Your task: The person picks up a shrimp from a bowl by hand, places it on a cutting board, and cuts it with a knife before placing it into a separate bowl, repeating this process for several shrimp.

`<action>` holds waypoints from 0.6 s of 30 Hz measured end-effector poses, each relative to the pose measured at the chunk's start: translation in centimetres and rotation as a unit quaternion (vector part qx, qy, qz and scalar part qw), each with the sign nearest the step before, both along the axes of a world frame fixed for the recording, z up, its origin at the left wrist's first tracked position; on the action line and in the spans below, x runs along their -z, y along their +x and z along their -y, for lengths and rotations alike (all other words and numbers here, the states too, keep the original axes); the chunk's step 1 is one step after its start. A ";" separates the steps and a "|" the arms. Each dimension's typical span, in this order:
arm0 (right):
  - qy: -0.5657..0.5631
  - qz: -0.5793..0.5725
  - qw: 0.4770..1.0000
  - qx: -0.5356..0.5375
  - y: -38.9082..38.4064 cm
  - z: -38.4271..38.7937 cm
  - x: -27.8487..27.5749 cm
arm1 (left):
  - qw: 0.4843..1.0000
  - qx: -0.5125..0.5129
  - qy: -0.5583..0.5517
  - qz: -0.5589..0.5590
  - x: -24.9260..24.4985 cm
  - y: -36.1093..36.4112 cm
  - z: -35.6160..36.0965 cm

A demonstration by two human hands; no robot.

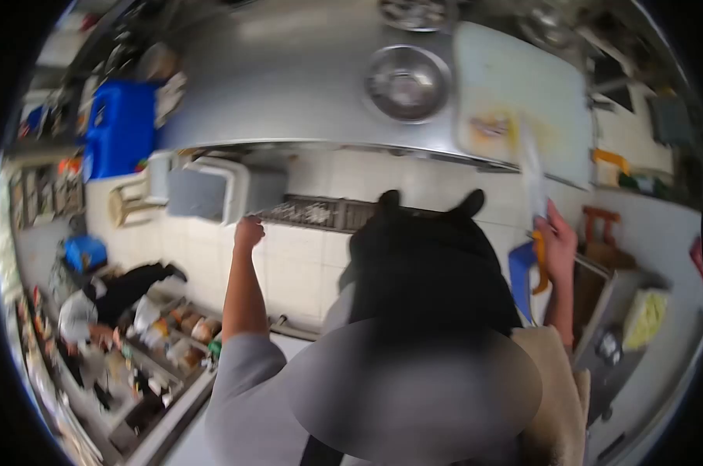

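My right hand (558, 242) is closed around a knife (533, 172) with an orange handle. Its long pale blade points up over the near edge of a white cutting board (522, 78). A few yellowish food scraps (491, 126) lie on the board beside the blade tip. My left hand (248, 231) is raised in a loose fist over the tiled floor, apart from the steel table (289, 85), and nothing shows in it. A dark apron covers my front below both hands.
A steel bowl (407, 83) sits on the table left of the board. Below the table are a grey lidded bin (200, 190) and a floor drain grate (313, 211). A blue crate (120, 128) stands at left. Another person (111, 299) crouches by low shelves of containers.
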State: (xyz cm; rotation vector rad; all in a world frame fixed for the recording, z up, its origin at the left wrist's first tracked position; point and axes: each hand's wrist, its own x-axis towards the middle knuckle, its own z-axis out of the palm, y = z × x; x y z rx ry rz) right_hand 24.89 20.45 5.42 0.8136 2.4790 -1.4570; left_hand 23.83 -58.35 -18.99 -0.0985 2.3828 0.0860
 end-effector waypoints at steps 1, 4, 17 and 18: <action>0.030 -0.007 0.999 -0.018 -0.2 0.4 -0.9 | 0.979 -0.065 0.154 -0.114 4.9 0.1 -2.2; 0.083 -0.054 0.995 -0.031 -0.9 1.1 -2.1 | 0.933 0.125 0.337 -0.029 -1.2 -4.3 -22.8; 0.406 -0.056 0.864 -0.294 -3.5 -1.5 -5.9 | 0.804 0.195 0.414 -0.379 -16.5 -21.4 -55.7; 0.404 -0.054 0.865 -0.292 -3.6 -1.9 -5.9 | 0.797 0.199 0.421 -0.385 -16.4 -21.6 -55.6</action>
